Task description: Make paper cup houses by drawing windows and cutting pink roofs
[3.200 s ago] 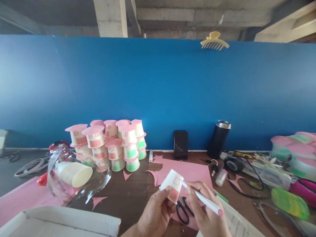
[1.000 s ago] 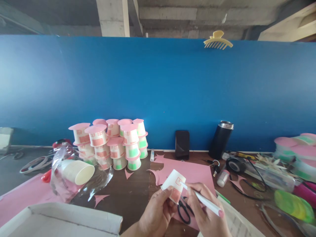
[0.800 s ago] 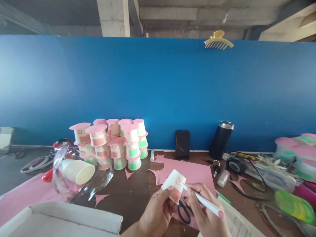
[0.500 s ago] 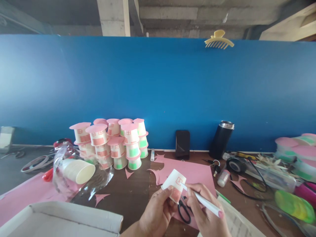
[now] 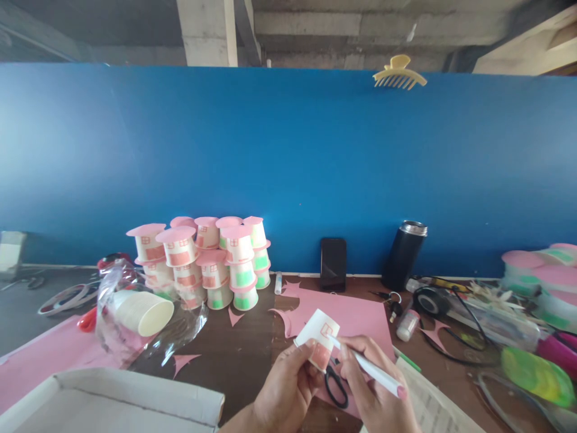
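Observation:
My left hand [image 5: 288, 379] grips a small white paper cup [image 5: 312, 328], tilted, with a red window outline and a red coloured patch drawn on its side. Between the fingers of my right hand [image 5: 376, 376] is a white marker [image 5: 377, 371] with a pink end, its tip at the drawn window. Below the cup, black-handled scissors [image 5: 336, 388] lie partly hidden by my hands. A pink paper sheet [image 5: 356, 313] with cut-out edges spreads behind them. To the left, decorated paper cups [image 5: 180, 252] with pink paper discs on top stand in stacks.
A plastic bag holds nested blank cups [image 5: 155, 316] beside a white open box [image 5: 130, 397]. A phone [image 5: 333, 264] and a black bottle [image 5: 403, 255] stand along the blue partition [image 5: 297, 150]. Keys [image 5: 394, 304], a glue bottle [image 5: 408, 325] and cables crowd the right side.
Almost nothing differs. The marker tip has shifted very slightly at the drawn window, while my left hand keeps the cup in the same place.

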